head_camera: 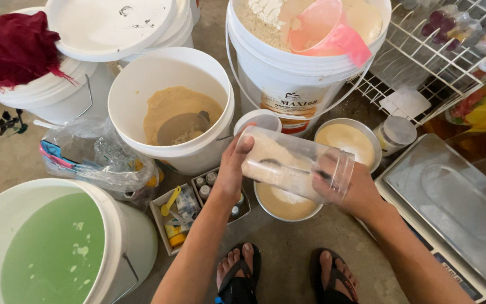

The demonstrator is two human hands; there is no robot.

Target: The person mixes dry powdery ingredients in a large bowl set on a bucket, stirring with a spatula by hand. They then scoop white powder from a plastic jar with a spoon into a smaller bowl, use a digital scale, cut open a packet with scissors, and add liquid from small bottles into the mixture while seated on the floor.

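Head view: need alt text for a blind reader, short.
Both hands, left hand and right hand, hold a clear plastic jar of pale powder on its side above a metal bowl of powder. White buckets surround it: one of green liquid, one of tan powder with a scoop; a scale sits right.

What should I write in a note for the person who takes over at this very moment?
Left hand: holds the bottom end of the clear cup.
Right hand: holds its open end.
The cup lies tilted on its side, with pale powder inside, above the metal bowl, which already has powder.
A second bowl of powder stands behind; the scale is at the right, with nothing on it.
Done: some powder in both bowls.
Left: powder is still in the cup.
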